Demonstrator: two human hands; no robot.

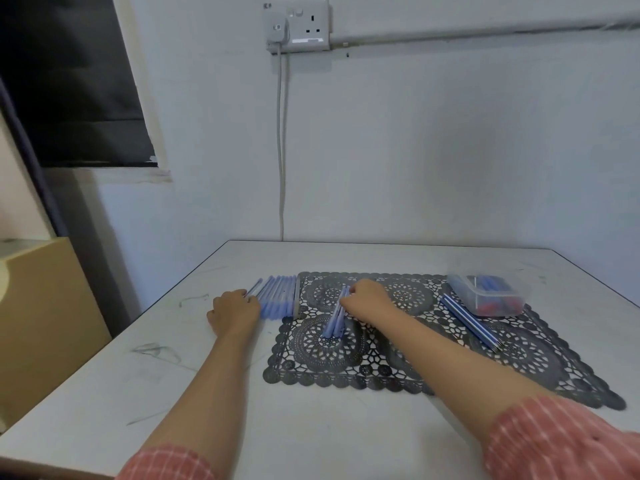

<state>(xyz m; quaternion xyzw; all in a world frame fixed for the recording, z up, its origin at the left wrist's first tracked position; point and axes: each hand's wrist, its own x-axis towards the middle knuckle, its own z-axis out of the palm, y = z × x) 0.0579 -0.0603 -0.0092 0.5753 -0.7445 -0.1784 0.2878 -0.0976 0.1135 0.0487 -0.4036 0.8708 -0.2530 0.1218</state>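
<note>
Head view, scanned left to right. First, on the pale table, left hand: knuckles up, fingers bent down against the left flank of a row of blue pens and touching it. Fingertips hidden behind the knuckles, so impossible to say whether pressing the row or pinching a single pen. Laid side by side and pointing away, that row, bounded on its right by a grey strip, perhaps a ruler, just at the edge of a dark lace mat. Next, over the mat's left half, right hand, fingers curled and closed round the far end of a small bundle of pens, near ends fanned out on the mat. Further right, well apart from both hands, striped pencils lying diagonally, and beyond them a clear box with more pens inside. Likely handling: light, stiff, smooth plastic barrels, prone to roll and to slip past one another in a loose bunch. Best taken near the middle of the barrels and squeezed sideways to stay parallel, then set down flat against the row and nudged tight toward the strip. Held by one end only, liable to splay.
</note>
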